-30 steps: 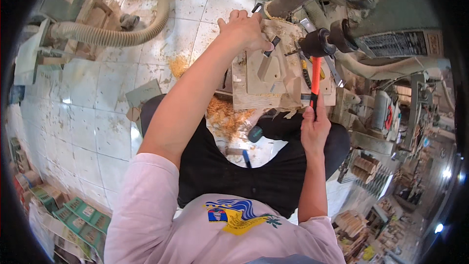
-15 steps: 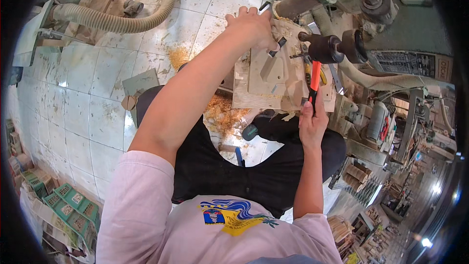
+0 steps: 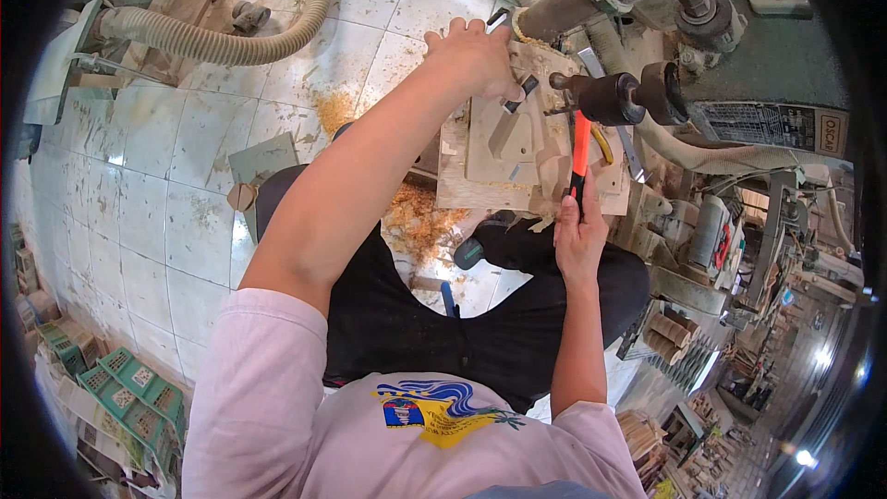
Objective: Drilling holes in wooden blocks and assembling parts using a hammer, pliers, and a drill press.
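My right hand (image 3: 582,236) is closed round the black grip of a long orange-handled tool (image 3: 580,152). Its far end passes beneath the machine's dark chuck (image 3: 610,98), so the tool's head is hidden. My left hand (image 3: 473,60) curls over the far left corner of a wooden board (image 3: 462,192), fingers bent and apart. What lies under its palm cannot be seen. One black-ended part (image 3: 523,92) shows beside the thumb, and another black piece (image 3: 499,18) by the index finger. A flat pale wood piece (image 3: 485,166) lies on the board, with a yellow curved handle (image 3: 603,144) beyond the tool.
The machine's grey-green body (image 3: 776,60) rises at the right, over the board. Ribbed hoses (image 3: 212,42) cross the tiled floor (image 3: 148,194). Orange shavings (image 3: 425,222) lie below the board. Green crates (image 3: 139,397) stand at lower left, with lumber and machinery at right.
The orange-handled tool has shifted a little left and now points straighter away from me. My right hand has moved with it. My left hand keeps nearly the same place.
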Motion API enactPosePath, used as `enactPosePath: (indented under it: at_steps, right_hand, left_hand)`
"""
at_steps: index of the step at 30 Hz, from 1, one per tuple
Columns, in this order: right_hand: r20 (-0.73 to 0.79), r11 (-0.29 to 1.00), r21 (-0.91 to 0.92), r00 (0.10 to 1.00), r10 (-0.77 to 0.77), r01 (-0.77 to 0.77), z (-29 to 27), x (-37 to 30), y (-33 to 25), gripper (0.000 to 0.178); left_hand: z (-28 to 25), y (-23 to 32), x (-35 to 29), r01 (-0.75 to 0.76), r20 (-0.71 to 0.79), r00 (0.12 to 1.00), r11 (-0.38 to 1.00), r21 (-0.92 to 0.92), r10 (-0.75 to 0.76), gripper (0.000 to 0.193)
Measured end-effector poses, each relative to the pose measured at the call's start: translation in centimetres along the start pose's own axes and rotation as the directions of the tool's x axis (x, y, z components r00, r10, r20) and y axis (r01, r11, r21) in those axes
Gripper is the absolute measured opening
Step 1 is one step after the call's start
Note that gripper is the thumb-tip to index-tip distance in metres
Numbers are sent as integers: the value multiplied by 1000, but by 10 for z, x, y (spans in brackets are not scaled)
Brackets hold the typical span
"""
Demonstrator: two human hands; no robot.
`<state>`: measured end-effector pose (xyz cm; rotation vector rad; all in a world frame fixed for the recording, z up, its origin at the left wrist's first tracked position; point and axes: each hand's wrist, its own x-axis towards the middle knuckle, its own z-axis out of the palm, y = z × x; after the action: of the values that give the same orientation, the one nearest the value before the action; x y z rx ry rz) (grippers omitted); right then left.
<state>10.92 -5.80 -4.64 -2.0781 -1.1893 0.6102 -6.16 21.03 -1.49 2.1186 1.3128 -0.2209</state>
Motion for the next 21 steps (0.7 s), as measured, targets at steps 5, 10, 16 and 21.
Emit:
enactPosePath:
  at_steps: [5, 10, 16, 21]
  right_hand:
    - [7, 978, 209, 1000, -14, 12, 0, 2, -8, 53]
    - [54, 984, -167, 997, -59, 68, -7, 10, -24, 49]
    - [2, 993, -71, 995, -95, 95, -6, 8, -3, 50]
    - [-16, 978, -172, 993, -119, 115, -21, 5, -11, 50]
  left_hand:
    - [1, 3, 1, -7, -10, 1000, 1000, -5, 7, 100]
    - [-2, 2, 0, -1, -4, 1000, 1000, 7, 2, 99]
    - [-1, 5, 1, -6, -10, 1000, 1000, 12, 6, 99]
    - [1, 2, 2, 4, 3, 1000, 1000, 9, -4, 98]
